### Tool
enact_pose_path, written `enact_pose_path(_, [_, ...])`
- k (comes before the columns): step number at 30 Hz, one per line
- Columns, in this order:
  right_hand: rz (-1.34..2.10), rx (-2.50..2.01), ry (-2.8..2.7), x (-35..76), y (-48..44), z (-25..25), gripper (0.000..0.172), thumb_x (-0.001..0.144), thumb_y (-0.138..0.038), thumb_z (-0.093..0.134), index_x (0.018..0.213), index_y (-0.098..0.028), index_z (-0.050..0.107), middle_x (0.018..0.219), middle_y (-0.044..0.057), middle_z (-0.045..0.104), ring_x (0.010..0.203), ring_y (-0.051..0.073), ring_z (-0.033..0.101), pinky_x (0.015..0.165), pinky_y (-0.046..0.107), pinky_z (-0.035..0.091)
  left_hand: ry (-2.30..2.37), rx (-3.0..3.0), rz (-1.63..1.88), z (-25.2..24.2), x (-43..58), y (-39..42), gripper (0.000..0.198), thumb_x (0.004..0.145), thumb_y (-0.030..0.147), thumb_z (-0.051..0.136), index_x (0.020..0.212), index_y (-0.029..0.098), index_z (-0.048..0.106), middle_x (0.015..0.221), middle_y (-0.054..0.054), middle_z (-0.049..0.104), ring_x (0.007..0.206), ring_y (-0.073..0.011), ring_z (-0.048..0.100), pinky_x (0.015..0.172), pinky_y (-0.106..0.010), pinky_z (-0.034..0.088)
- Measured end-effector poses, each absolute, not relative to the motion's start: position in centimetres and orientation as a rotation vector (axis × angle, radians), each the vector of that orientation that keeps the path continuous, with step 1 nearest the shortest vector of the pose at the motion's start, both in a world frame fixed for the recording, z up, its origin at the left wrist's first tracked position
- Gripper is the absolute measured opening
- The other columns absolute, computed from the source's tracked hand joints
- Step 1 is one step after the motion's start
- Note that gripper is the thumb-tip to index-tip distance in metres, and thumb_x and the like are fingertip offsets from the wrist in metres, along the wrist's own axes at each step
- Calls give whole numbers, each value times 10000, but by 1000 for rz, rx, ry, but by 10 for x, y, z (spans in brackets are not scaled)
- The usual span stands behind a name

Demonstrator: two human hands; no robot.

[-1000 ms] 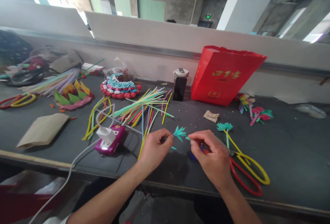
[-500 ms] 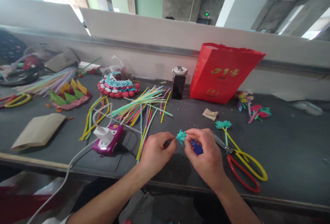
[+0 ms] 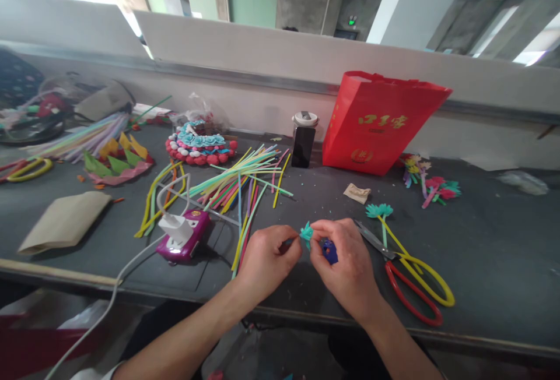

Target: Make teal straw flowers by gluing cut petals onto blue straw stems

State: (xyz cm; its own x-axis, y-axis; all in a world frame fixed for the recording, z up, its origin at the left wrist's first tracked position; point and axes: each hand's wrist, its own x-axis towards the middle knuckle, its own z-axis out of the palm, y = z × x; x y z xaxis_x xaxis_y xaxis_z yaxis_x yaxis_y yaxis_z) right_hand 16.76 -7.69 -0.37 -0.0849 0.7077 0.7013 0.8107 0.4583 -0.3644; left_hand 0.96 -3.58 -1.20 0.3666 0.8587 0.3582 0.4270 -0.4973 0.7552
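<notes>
A small teal flower (image 3: 306, 232) with fuzzy pipe-cleaner petals is between my two hands, a little above the dark tabletop. My left hand (image 3: 270, 256) is closed in a pinch at the flower's left side. The thumb and index finger of my right hand (image 3: 345, 260) close on its right side. Within the curl of the right hand shows a dark blue object (image 3: 330, 251), mostly hidden, whose kind I cannot make out. Right of that hand lie scissors (image 3: 388, 254) with one red and one yellow handle. Their blades are nearly together. Another teal flower (image 3: 378, 211) on a stem rests beside them.
Loose pipe cleaners (image 3: 245, 179) spread left of centre, near a purple power socket (image 3: 184, 237) with a white plug and cable. A black-and-white bottle (image 3: 304, 141) and a red paper bag (image 3: 385, 123) stand at the back. Finished colourful flowers (image 3: 440, 190) lie right.
My right hand has shifted slightly left, its fingertips now covering more of the teal flower's petals. The blue object moved along with it. My left hand stays almost in place.
</notes>
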Motion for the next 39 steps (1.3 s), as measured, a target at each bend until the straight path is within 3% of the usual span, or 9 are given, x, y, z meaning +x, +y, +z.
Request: enact_pose_path(39, [134, -1338, -1686, 173, -77, -4, 186, 847, -135, 592, 995, -232, 534, 877, 2, 627, 807, 157, 645, 742, 293, 521, 961, 1945, 1059, 1, 8, -36, 172, 770, 104, 544, 696, 157, 690, 615, 19, 617, 569, -94, 517, 563, -196, 375])
